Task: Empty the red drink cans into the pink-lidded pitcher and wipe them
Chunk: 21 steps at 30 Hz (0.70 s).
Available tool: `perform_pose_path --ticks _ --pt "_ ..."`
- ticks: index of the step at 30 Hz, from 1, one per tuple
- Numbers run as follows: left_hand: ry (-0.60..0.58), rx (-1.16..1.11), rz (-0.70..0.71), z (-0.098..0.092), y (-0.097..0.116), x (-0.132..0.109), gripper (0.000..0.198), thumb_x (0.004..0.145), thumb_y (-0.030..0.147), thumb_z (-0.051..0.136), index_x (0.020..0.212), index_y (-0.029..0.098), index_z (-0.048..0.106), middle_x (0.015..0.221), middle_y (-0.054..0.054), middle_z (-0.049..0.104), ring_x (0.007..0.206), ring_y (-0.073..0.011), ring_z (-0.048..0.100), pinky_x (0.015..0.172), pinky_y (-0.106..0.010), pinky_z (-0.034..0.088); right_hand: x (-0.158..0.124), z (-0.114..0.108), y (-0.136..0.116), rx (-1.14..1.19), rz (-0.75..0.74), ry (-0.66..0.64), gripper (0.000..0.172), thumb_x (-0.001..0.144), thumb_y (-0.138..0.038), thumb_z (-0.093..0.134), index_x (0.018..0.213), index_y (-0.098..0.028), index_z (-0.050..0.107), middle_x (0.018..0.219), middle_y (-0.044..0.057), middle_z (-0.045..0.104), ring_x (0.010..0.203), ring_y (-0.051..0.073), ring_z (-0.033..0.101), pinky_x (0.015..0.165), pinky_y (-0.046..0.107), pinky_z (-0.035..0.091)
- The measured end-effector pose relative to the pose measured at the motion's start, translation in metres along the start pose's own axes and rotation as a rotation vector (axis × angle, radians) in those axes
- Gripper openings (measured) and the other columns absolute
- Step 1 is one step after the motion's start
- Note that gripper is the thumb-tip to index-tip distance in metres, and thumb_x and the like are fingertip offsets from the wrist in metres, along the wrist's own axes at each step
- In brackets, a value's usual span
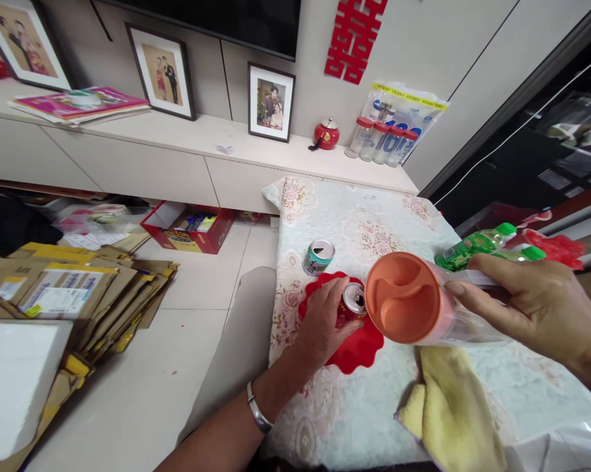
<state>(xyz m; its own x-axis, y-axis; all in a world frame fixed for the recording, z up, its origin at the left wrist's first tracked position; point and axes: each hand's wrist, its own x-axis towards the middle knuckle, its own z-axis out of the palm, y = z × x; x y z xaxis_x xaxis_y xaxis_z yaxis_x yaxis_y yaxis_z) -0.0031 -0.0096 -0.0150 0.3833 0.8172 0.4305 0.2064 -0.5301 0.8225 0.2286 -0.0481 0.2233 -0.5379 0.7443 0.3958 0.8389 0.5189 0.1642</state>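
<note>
My left hand (pixel 322 321) is closed around a red drink can (pixel 354 300) with an opened top. The can stands over a red scalloped plate (pixel 357 354), and I cannot tell whether it touches the plate. In my right hand (pixel 531 308) is the handle of a clear pitcher with an orange lid (pixel 403 298). The pitcher is tipped on its side, its lid turned towards me and close beside the can. Behind the plate stands a green and silver can (pixel 319 256), opened too. A yellow cloth (pixel 452 406) lies crumpled below the pitcher.
Green-capped bottles (pixel 477 246) lie at the table's right edge. The flowered tablecloth (pixel 334 206) reaches a white cabinet (pixel 177 154) bearing framed photos, a red pot (pixel 326 134) and red-lidded jars (pixel 381 141). Flattened cardboard (pixel 103 282) and a red box (pixel 191 229) sit on the floor at left.
</note>
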Motion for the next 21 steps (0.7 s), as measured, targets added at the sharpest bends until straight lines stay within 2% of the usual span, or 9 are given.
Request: perform_pose_path --ticks 21 --pt "-0.001 -0.010 -0.034 0.0007 0.0023 0.0008 0.079 0.087 0.026 0.083 0.157 0.022 0.046 0.156 -0.019 0.060 0.144 -0.0379 0.060 0.121 -0.060 0.051 0.0005 -0.0008 0.0004 -0.018 0.010 -0.010 0.060 0.115 -0.054 0.044 0.067 -0.018 0.046 0.052 -0.005 0.034 0.041 0.004 0.035 0.043 0.022 0.027"
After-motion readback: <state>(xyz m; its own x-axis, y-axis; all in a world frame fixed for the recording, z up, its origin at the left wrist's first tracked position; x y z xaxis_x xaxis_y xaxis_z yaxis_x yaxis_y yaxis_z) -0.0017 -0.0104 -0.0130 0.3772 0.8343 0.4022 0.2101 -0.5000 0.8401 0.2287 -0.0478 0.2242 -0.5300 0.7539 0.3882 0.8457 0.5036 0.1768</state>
